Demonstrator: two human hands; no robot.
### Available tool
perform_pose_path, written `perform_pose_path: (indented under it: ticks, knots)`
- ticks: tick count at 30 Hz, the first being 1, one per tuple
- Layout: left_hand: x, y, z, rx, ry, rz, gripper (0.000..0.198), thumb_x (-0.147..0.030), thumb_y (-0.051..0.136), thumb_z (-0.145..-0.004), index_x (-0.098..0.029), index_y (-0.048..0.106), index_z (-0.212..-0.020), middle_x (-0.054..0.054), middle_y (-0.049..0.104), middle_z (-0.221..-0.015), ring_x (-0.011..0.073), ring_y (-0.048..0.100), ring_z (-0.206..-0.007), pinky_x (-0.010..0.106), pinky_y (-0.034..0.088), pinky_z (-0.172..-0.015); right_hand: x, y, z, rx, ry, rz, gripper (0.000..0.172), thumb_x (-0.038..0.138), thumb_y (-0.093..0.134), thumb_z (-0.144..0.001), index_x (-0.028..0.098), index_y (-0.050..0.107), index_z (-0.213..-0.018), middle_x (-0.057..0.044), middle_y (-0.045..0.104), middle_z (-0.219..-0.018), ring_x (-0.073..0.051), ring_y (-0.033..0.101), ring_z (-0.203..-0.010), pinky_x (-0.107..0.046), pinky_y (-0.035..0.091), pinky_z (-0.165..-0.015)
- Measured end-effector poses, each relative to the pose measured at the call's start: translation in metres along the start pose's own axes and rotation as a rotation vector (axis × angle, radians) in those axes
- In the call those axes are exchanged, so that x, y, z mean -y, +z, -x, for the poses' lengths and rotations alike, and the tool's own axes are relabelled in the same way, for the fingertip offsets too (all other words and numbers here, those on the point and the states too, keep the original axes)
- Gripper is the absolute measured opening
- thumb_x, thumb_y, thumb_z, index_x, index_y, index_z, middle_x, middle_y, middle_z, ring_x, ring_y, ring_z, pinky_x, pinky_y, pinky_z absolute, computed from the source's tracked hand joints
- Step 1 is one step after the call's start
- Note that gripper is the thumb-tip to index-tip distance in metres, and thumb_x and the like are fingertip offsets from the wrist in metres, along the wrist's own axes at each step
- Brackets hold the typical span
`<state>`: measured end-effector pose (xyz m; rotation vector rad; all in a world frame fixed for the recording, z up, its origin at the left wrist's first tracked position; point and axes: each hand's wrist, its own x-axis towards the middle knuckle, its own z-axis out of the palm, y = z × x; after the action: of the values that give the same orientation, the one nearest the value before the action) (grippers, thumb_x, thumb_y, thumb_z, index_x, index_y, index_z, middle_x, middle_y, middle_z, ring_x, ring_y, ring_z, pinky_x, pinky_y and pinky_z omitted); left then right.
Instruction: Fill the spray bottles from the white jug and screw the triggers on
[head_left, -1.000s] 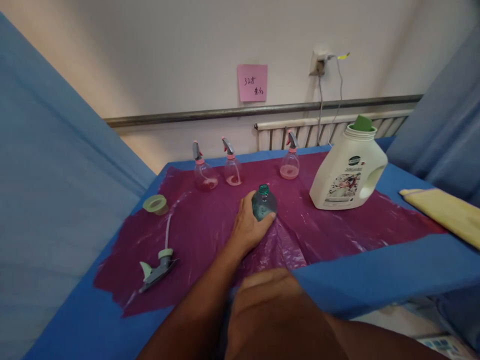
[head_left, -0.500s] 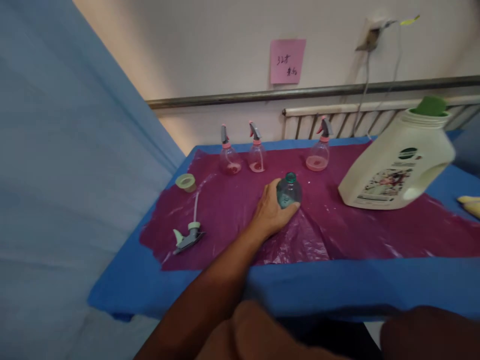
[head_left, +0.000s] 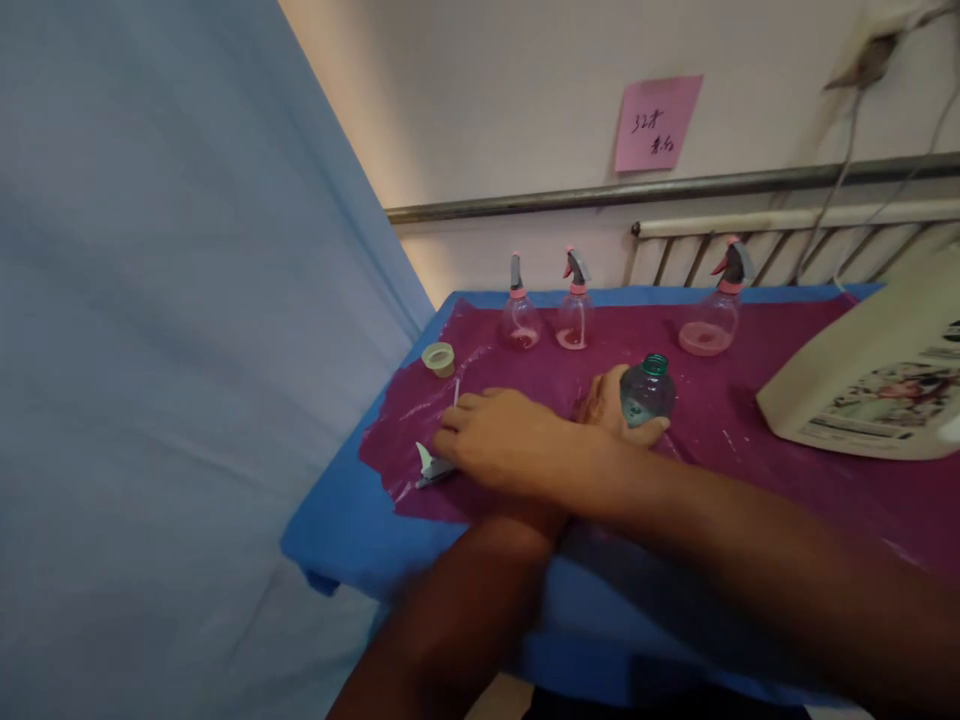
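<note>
My left hand (head_left: 606, 402) is wrapped round a small clear bottle (head_left: 646, 398) with an uncapped green neck, upright on the purple plastic sheet (head_left: 420, 410). Bluish liquid shows inside it. Over my left forearm crosses my right arm, and my right hand (head_left: 499, 435) is closed over a grey and pale green trigger spray head (head_left: 433, 467) lying on the sheet. Its collar and part of its tube are hidden under my fingers. Beyond that hand sits a small pale cap (head_left: 439, 359).
Two pink-collared spray bottles (head_left: 520, 325) stand at the back, and another spray bottle (head_left: 709, 325) is farther right. A big cream jug (head_left: 885, 370) stands on the right. A blue curtain (head_left: 187, 300) hangs on the left; a metal rail (head_left: 525, 205) runs along the wall.
My right hand has come up from the bottom and crossed over my left arm onto the spray head. My left hand still holds the bottle. The view has turned left.
</note>
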<state>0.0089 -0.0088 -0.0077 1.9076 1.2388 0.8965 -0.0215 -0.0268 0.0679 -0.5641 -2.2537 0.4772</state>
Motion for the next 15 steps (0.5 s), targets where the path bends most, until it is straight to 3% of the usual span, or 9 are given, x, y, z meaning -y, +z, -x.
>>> perform_pose_path:
  ticks: [2, 5, 9, 15]
  knots:
    - [0.002, -0.001, -0.003, 0.016, 0.003, 0.007, 0.09, -0.041, 0.096, -0.084, -0.027, 0.054, -0.162, 0.016, 0.064, -0.154, 0.0422, 0.064, -0.146, 0.059, 0.053, -0.124, -0.015, 0.011, -0.022, 0.223, -0.037, 0.185, 0.008, 0.014, 0.076, -0.104, 0.017, 0.083, -0.108, -0.009, 0.084, -0.113, -0.023, 0.078, -0.106, -0.035, 0.064, -0.088]
    - [0.005, -0.004, -0.006, 0.041, 0.004, 0.015, 0.088, -0.045, 0.095, -0.083, -0.028, 0.056, -0.159, 0.016, 0.063, -0.154, 0.0418, 0.063, -0.148, 0.059, 0.053, -0.125, -0.03, 0.023, -0.042, 0.54, -0.079, 0.436, 0.017, 0.012, 0.072, -0.106, 0.018, 0.084, -0.116, -0.009, 0.086, -0.116, -0.024, 0.078, -0.108, -0.032, 0.061, -0.079]
    - [0.005, -0.005, -0.008, 0.044, 0.007, 0.012, 0.091, -0.045, 0.094, -0.083, -0.03, 0.052, -0.162, 0.016, 0.062, -0.158, 0.0423, 0.061, -0.15, 0.06, 0.052, -0.126, -0.033, 0.025, -0.045, 0.594, -0.111, 0.501, 0.025, 0.019, 0.065, -0.113, 0.023, 0.082, -0.131, -0.007, 0.085, -0.119, -0.023, 0.076, -0.114, -0.03, 0.058, -0.072]
    - [0.007, -0.006, -0.01, 0.034, 0.015, 0.002, 0.09, -0.043, 0.092, -0.084, -0.028, 0.051, -0.163, 0.016, 0.062, -0.158, 0.0417, 0.061, -0.15, 0.06, 0.05, -0.128, -0.019, 0.013, -0.042, 0.589, -0.16, 0.577, 0.022, 0.024, 0.061, -0.116, 0.023, 0.081, -0.126, -0.004, 0.084, -0.118, -0.023, 0.074, -0.114, -0.034, 0.059, -0.078]
